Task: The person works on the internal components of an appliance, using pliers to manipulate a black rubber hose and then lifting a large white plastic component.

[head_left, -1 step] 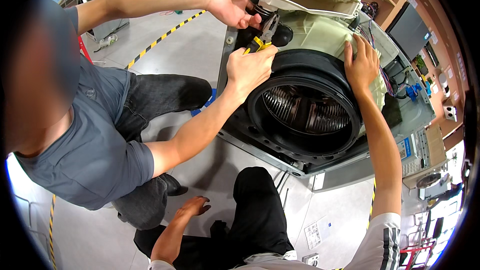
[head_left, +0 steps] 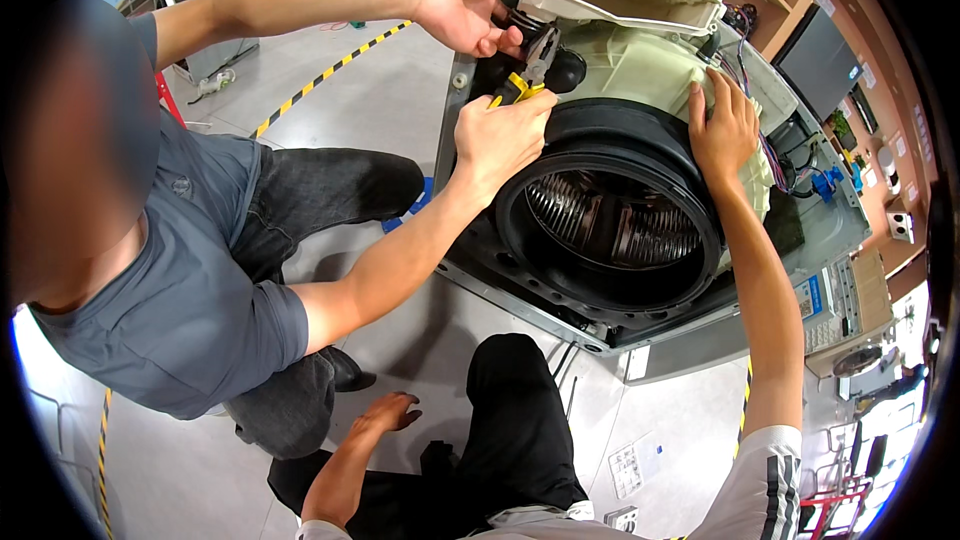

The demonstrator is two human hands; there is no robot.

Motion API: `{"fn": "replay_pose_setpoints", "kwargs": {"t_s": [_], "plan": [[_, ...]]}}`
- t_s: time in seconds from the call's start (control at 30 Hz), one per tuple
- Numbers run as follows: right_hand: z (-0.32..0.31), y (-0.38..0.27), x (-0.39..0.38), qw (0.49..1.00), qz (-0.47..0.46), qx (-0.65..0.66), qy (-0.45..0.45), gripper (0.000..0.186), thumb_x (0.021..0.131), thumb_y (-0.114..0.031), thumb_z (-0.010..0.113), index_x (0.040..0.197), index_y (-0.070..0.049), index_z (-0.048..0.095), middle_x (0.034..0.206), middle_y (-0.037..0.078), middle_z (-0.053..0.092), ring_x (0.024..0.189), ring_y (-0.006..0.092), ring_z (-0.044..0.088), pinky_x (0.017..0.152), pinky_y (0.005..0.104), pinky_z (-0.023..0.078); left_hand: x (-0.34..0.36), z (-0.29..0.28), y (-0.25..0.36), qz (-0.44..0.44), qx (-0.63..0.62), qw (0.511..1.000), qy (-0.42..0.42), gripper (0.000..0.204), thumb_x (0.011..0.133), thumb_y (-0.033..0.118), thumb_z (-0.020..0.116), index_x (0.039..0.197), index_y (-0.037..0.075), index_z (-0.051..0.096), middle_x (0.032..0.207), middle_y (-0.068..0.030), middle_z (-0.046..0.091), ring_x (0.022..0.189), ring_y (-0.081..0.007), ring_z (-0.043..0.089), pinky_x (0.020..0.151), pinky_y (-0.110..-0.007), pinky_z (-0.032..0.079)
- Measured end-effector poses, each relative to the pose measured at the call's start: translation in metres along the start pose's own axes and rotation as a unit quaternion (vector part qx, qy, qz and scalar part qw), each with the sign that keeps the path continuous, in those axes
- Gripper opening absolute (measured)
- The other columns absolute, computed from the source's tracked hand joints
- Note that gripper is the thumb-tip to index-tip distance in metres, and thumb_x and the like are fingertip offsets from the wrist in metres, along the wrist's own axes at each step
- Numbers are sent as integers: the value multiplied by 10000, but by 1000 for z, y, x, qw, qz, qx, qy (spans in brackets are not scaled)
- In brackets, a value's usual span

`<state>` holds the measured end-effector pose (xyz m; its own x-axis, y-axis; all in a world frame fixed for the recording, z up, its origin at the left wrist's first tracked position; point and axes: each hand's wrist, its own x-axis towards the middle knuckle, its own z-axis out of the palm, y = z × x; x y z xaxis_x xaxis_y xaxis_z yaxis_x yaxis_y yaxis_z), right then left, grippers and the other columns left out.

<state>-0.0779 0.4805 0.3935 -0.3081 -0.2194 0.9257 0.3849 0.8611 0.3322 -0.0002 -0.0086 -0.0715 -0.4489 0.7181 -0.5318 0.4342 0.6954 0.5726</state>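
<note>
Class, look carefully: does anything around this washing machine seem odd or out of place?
Yes: the washing machine stands opened up, its drum and wires exposed rather than covered. A white sheet also lies on the floor, where paper seems misplaced.

Right hand (head_left: 724,130) against pale washer tub (head_left: 625,62), left hand (head_left: 388,413) near black trousers (head_left: 515,410), co-worker (head_left: 190,290) gripping yellow-handled pliers (head_left: 524,83)

The washing machine (head_left: 472,248) has its inside exposed, and its round opening faces the camera. A thick black rubber ring (head_left: 620,125) goes around this opening, and through it the shiny metal drum (head_left: 560,205) is visible. Behind the ring lies the pale cream tub (head_left: 630,65). The pliers (head_left: 538,62), with yellow and black handles, are tilted, their jaws near the tub's left side.
</note>
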Motion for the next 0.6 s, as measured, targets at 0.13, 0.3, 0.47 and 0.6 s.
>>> {"fn": "replay_pose_setpoints", "kwargs": {"t_s": [0.13,0.3,0.47,0.6], "plan": [[0,-1,0,1000,-1,0,4,287,896,-356,627,1098,-156,667,1081,17,663,975,233,625,877,359,458,0,0,0,9,0,1000,7,431,936,365,590,1273,97,590,1260,-185,591,1212,-358,512,1002,-439,431],[-2,-1,-1,1000,11,0,-18,292,917,-349,612,1132,-157,660,1126,25,663,1027,242,619,903,365,457,0,0,1,-11,-3,1000,-10,450,941,367,582,1298,94,572,1323,-167,557,1244,-340,495,1035,-423,413],[-3,-1,0,1000,12,-7,-20,295,918,-355,609,1133,-159,660,1121,23,663,1025,239,620,899,363,457,-1,-4,8,-23,-7,1000,-21,458,945,376,575,1315,106,561,1351,-154,538,1265,-326,482,1060,-413,397],[-2,-2,0,1000,13,-6,-21,297,919,-356,608,1136,-160,659,1123,23,663,1023,238,620,898,362,456,-3,-4,7,-25,-6,1000,-16,451,943,376,577,1309,113,568,1342,-157,545,1260,-329,486,1056,-415,398]]}}
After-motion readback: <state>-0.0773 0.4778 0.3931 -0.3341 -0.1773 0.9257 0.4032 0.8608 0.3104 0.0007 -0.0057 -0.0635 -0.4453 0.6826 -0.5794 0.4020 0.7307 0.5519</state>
